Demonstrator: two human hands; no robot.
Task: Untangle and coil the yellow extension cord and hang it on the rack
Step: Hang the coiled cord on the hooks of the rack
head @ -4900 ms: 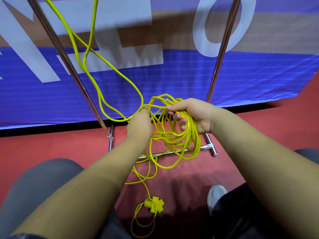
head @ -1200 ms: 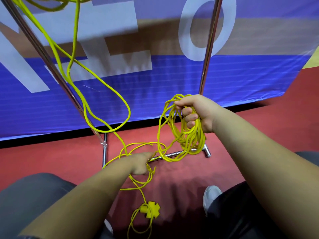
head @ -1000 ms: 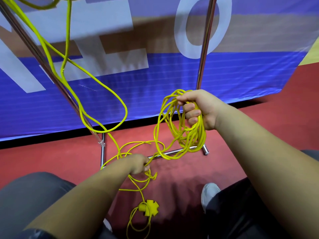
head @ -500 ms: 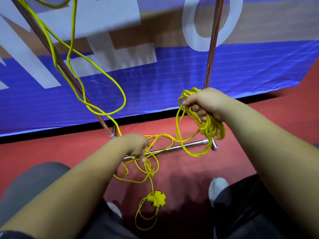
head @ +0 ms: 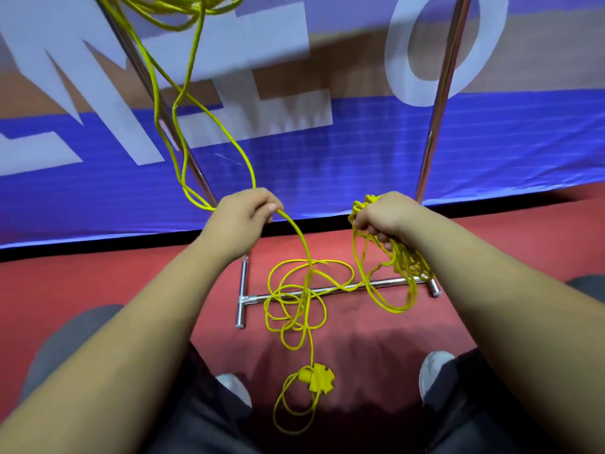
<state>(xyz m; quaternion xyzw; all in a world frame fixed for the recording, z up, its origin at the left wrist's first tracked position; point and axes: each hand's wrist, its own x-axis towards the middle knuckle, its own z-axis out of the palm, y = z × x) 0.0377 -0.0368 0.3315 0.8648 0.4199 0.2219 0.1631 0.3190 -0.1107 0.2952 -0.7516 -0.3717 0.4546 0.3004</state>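
The thin yellow extension cord [head: 297, 230] lies in three parts, all close to the shiny chrome tube rack [head: 386, 284]. A bunch of finished loops [head: 404, 267] hangs in front of the rack's right upright, and its lowest turns droop across the right end of the rack's floor bar. The right hand [head: 383, 214] is clenched round the top of that bunch, fingers closed through the loops. I judge it acts as keeper, so the turns already made do not spill.

From the bunch a strand runs to a loose tangle [head: 294, 306] lying over the middle of the rack's floor bar. On the person's side of the rack sits the yellow cross-shaped socket block [head: 317, 378], with a slack loop beside it.

The left hand [head: 242, 213], just in front of the rack's left upright, has fingers and thumb closed on a single strand. One way the strand drops to the tangle. The other way it climbs in long loops along the left upright, to more cord bunched high on the rack at the frame's top edge. Raising the strand likely shows which run is free to feed the coil. Much untangling remains, and no coil is hung.

A blue banner with large white letters [head: 360, 158] hangs behind the rack. Red floor [head: 98, 283] spreads under it.
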